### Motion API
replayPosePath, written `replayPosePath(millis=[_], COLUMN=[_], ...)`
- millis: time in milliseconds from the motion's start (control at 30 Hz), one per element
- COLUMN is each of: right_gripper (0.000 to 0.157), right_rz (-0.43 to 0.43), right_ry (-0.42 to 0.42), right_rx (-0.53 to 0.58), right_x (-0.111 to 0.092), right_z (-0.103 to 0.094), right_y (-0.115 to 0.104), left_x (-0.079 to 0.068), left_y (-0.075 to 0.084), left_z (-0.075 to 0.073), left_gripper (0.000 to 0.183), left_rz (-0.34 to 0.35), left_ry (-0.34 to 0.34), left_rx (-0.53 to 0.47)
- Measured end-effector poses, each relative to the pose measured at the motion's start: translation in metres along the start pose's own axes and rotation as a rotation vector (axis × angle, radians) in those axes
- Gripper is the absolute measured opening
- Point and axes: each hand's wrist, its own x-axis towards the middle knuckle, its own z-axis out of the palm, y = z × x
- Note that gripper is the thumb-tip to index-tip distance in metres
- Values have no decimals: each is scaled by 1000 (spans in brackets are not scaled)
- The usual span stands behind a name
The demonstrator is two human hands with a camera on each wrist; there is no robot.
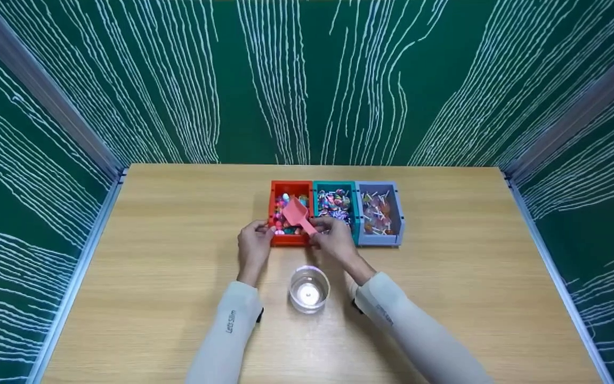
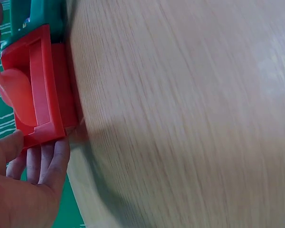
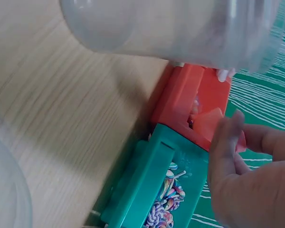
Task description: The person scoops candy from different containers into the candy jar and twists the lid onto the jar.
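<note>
My right hand (image 1: pixel 339 241) pinches the handle of a pink plastic scoop (image 1: pixel 295 211) between thumb and fingers. The scoop's bowl is over the red bin (image 1: pixel 291 241), among round, brightly coloured candies (image 1: pixel 279 226). At that bin's left side, my left hand (image 1: pixel 255 244) grips the wall, its thumb at the rim and its fingers against the outside, as the left wrist view shows. In the right wrist view the scoop (image 3: pixel 206 122) is partly hidden by my right fingers.
Beside the red bin stand a green bin (image 1: pixel 334 184) of swirled lollipops and a grey-blue bin (image 1: pixel 381 241) of lollipops with white sticks. A clear jar (image 1: pixel 308 292) stands between my forearms on the wooden table (image 1: pixel 190 213). Green panels (image 1: pixel 349 106) enclose the table's back and sides.
</note>
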Motion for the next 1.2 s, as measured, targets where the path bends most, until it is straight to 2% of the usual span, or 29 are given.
replayPosePath(millis=[100,267,533,633,800,1000,1100,1200], right_gripper=[32,20,23,25,26,22,20,16], right_rz=[91,176,333,362,355,305,249,167], right_ry=[-20,-43,-132,-151,-129,-31,9,40], right_rx=[46,75,172,206,238,231,220,162], right_x=[0,0,2,3,3,2,3,3], right_z=[-2,-7,-18,-19,-19,-21,-23,-26], right_y=[-4,-8,-13,-12,-10,-11,-10,-10], left_x=[1,2,1,1,0,0,0,0], left_y=[0,-2,-3,-2,-2,-2,-2,-1], left_z=[0,0,0,0,0,0,0,1], left_gripper=[21,21,21,21,22,22,22,22], left_rz=[3,7,11,6,6,-4,-16,-16], left_ry=[-3,-3,-10,-11,-5,-2,-6,-9], left_rx=[1,0,-9,-12,-11,0,7,9])
